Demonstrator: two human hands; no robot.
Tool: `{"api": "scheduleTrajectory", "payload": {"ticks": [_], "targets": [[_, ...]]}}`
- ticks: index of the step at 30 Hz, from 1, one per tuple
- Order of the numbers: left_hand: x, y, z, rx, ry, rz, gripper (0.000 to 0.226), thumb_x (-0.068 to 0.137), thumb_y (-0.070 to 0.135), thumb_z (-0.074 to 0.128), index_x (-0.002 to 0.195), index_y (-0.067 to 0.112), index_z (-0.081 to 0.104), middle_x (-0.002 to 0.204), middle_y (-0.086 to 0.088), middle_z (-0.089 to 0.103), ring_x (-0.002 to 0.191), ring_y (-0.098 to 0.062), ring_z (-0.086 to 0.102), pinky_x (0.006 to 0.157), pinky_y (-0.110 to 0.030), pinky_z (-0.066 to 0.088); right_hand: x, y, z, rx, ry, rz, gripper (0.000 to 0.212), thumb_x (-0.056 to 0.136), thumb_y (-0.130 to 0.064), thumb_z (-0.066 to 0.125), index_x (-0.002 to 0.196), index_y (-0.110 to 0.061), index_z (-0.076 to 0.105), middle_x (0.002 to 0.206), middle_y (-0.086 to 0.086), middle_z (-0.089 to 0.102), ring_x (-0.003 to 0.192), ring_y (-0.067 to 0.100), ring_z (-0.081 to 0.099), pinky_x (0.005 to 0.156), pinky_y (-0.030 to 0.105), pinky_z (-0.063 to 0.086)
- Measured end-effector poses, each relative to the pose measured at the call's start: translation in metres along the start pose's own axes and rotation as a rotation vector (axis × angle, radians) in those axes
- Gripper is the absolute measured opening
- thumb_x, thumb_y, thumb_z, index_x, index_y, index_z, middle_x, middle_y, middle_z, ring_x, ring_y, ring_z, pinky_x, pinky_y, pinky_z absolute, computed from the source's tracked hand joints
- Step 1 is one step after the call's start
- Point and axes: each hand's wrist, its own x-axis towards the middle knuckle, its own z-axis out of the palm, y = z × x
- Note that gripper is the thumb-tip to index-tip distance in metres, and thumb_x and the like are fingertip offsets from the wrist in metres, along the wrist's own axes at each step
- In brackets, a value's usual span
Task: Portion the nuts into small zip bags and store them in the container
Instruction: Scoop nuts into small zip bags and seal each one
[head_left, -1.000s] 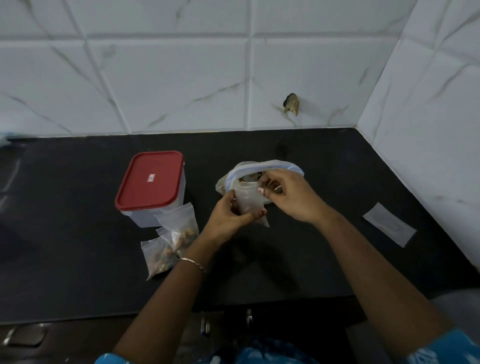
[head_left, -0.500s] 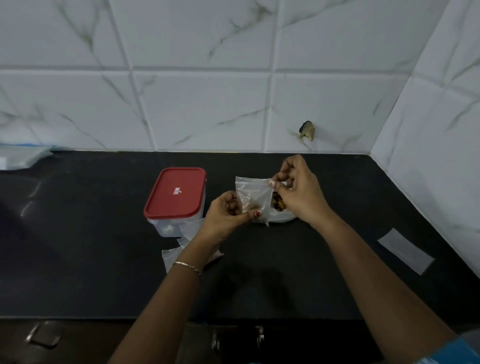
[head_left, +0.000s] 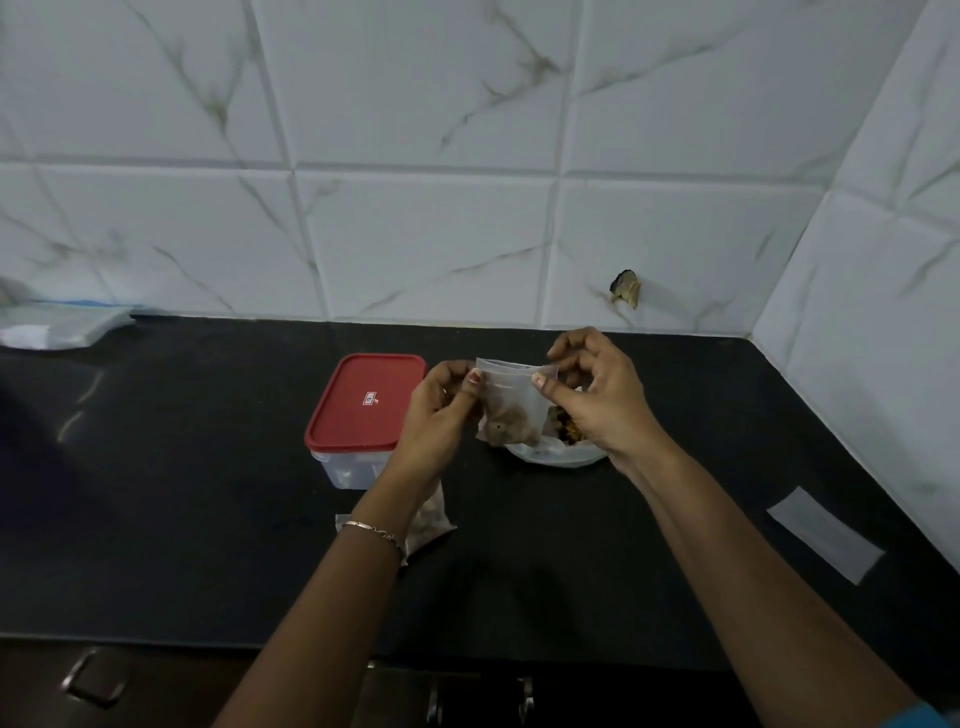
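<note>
**Holding one small bag up by its top corners**

Working on a black counter (head_left: 182, 519), we have a white tiled wall (head_left: 415, 234) closing off the back and the right side, so the two meet in a corner at the far right. The counter's near edge runs below our forearms. The widest bare stretches lie to the left of the container and in front of us, between our arms.

One container (head_left: 366, 400) stands left of centre, with a clear body and a red lid pressed on; what is inside we cannot tell. One large bag (head_left: 561, 452) lies just behind our right hand (head_left: 597, 400), with dark nuts showing in it.

We hold one small zip bag (head_left: 511, 410) upright above the counter, between the container and the large bag, with a few nuts gathered at its bottom. Our left hand (head_left: 434, 421) pinches its top left corner between thumb and forefinger; our right hand pinches the top right corner the same way, its other fingers curled above the rim.

Filled small bags (head_left: 431, 519) lie beside our left wrist, partly under the forearm, so we cannot count them. One white paper slip (head_left: 826, 535) lies near the right wall, well apart from the rest.
</note>
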Motion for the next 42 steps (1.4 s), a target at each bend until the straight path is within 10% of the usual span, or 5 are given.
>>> {"api": "scheduleTrajectory", "payload": {"ticks": [8,23,31,42], "targets": [[0.0,0.01,0.011,-0.052,0.053,0.047,0.007,0.096,0.011,0.057,0.099,0.008,0.062,0.082,-0.003,0.063,0.076,-0.015,0.06,0.065,-0.027,0.052,-0.003,0.003,-0.002,0.07,-0.042,0.102,0.017,0.086,-0.016,0.072,0.102,-0.015,0.069,0.094,-0.004,0.066,0.075,-0.009,0.058,0.062,0.013,0.05],[0.0,0.012,0.03,0.032,0.011,0.103,0.016,0.094,0.011,0.06,0.101,-0.002,0.065,0.079,0.0,0.07,0.074,-0.009,0.066,0.065,-0.023,0.054,-0.008,0.002,0.0,0.104,0.067,0.099,0.012,0.084,-0.017,0.074,0.094,-0.012,0.071,0.098,-0.001,0.069,0.088,0.005,0.064,0.069,0.009,0.049],[-0.011,0.008,0.032,0.102,0.042,0.074,0.018,0.093,0.02,0.062,0.101,0.005,0.067,0.084,-0.006,0.068,0.078,-0.016,0.065,0.066,-0.027,0.054,-0.01,0.001,0.019,0.116,0.086,0.111,0.003,0.083,-0.018,0.075,0.082,-0.02,0.073,0.092,-0.002,0.07,0.096,0.012,0.066,0.088,0.032,0.054],[-0.014,0.004,0.033,0.129,0.151,0.057,0.014,0.094,0.016,0.06,0.099,0.005,0.066,0.085,-0.006,0.068,0.077,-0.014,0.065,0.063,-0.025,0.055,-0.008,0.006,0.023,-0.025,0.179,0.196,0.03,0.069,-0.039,0.084,0.067,-0.016,0.066,0.071,0.0,0.069,0.074,0.017,0.068,0.071,0.041,0.058]]}}
